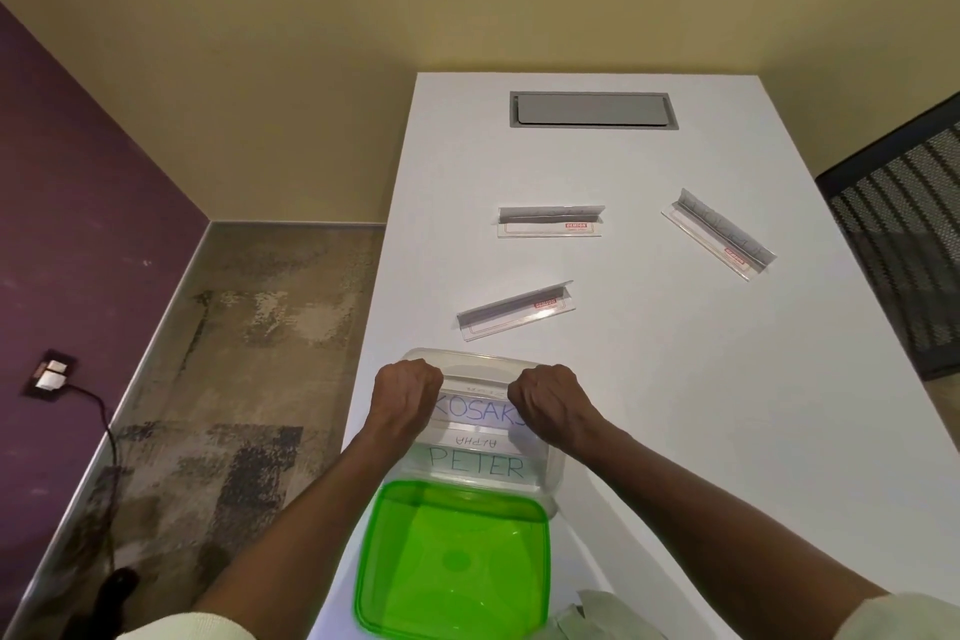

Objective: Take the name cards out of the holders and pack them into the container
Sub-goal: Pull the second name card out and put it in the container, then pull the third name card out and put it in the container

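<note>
Green lid (452, 561) nearest; left hand (405, 395) and right hand (545, 398) pinch crosswise name card (475, 405) over container (550, 478)

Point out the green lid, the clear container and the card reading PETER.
green lid (452, 561): head view, centre of its flat panel.
clear container (555, 463): head view, right side wall.
PETER card (475, 464): head view, middle of the written name.
</note>
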